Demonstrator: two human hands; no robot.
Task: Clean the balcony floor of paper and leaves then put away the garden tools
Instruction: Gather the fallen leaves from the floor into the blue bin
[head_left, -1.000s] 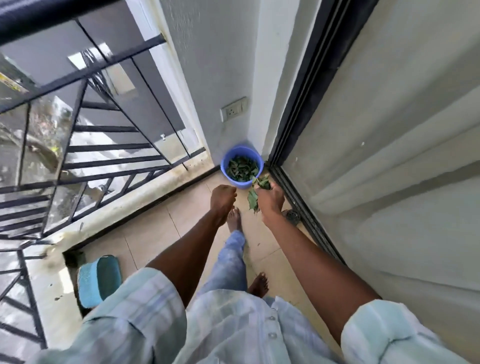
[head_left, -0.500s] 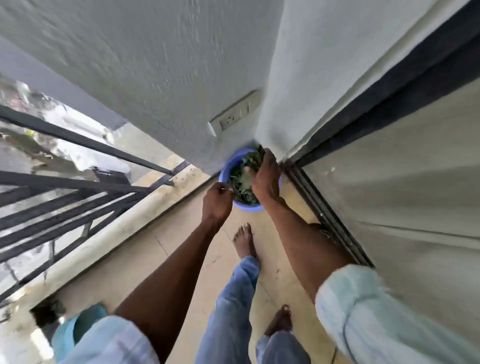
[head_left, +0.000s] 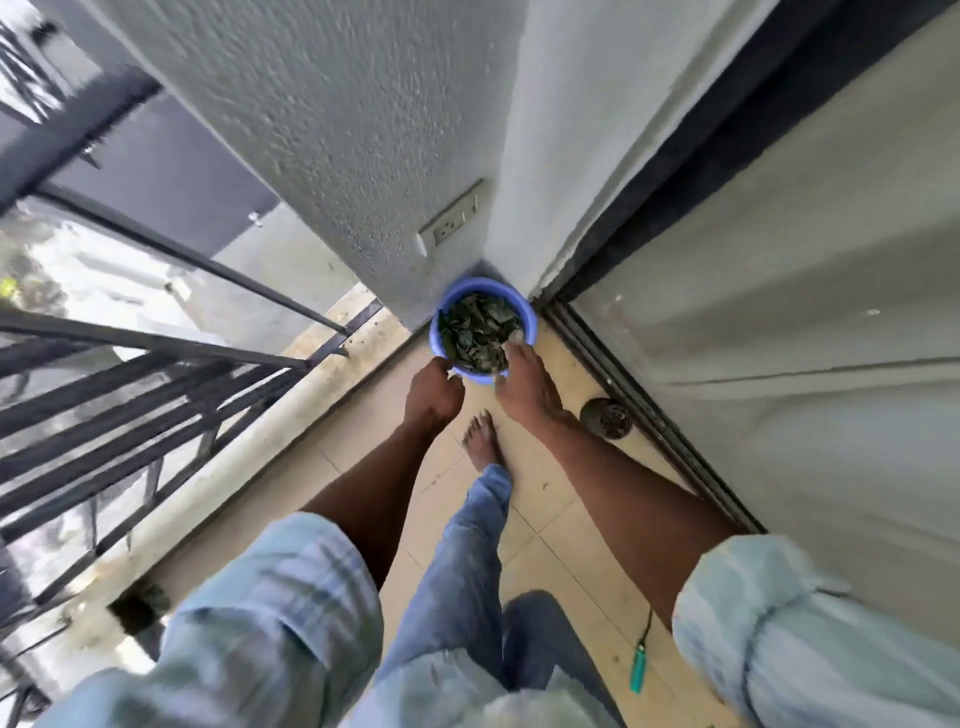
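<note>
Blue plastic bucket (head_left: 483, 332) of leaves (head_left: 475, 332) is sitting in the wall corner straight ahead of my hands, right hand (head_left: 524, 384) resting open-fingered on its near rim, left hand (head_left: 434, 392) curling closed, seemingly empty, just beside it.

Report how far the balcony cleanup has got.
Done: the blue bucket in the corner holds a heap of leaves, and the tiles in view look mostly bare. In hand: the right hand is at the bucket's rim, the left hand beside it. Left: specks on the floor; no garden tools in view.
</note>
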